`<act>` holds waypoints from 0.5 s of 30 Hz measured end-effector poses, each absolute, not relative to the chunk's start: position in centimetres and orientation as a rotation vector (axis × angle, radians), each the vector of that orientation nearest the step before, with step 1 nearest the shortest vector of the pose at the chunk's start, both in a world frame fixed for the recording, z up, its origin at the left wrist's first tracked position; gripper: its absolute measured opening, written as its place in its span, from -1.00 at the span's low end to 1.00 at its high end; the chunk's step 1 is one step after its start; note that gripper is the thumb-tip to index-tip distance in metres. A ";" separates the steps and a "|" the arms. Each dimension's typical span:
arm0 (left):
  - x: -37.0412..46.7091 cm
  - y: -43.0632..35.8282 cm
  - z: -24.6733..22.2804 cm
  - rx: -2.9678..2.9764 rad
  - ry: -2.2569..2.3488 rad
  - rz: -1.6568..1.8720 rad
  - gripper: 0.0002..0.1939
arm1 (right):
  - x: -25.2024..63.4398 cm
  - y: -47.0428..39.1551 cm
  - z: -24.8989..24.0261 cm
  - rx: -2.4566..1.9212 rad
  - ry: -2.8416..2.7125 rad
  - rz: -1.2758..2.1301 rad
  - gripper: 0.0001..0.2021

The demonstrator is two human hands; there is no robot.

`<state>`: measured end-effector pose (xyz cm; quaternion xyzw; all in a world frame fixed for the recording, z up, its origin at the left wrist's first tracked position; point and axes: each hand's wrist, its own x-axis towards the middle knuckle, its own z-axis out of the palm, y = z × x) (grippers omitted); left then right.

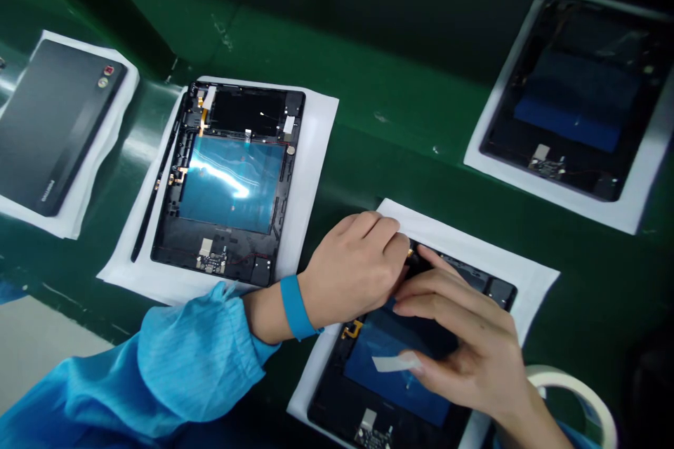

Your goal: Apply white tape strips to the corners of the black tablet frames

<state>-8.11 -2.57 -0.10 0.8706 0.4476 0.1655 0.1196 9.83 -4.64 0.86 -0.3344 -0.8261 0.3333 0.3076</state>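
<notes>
An opened tablet shell [337,382] with a blue film inside lies on a white sheet [531,280] at the lower middle. Over its upper left part is my left hand [355,266], fingers curled and fingertips hidden; a blue band circles that wrist. My right hand [468,344] reaches in from the right, its thumb bearing a short white strip of tape [392,363]. Its other fingers bend toward the shell's upper edge, close to my left hand. Under both hands, part of the shell is hidden.
Left of my hands, another opened tablet [179,238] lies on white paper beside a thin black strip [152,207]. A closed dark tablet [53,126] is at the far left, a third opened one [500,133] at upper right. A tape roll [595,400] sits lower right on the green surface [400,133].
</notes>
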 end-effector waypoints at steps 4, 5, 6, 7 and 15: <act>-8.1 -2.6 -0.1 2.532 1.304 0.480 -0.77 | 9.9 -4.8 0.8 -0.885 -2.179 0.887 -0.78; -8.1 -2.6 -0.1 2.532 1.305 0.472 -0.77 | 9.9 -4.8 0.8 -0.883 -2.180 0.888 -0.78; -8.1 -2.6 -0.1 2.533 1.307 0.465 -0.77 | 9.9 -4.8 0.8 -0.879 -2.182 0.890 -0.79; -8.0 -2.6 -0.1 2.535 1.310 0.460 -0.76 | 9.9 -4.8 0.8 -0.876 -2.184 0.892 -0.79; -8.1 -2.6 0.0 2.539 1.301 0.467 -0.76 | 9.8 -4.6 0.7 -0.886 -2.189 0.891 -0.79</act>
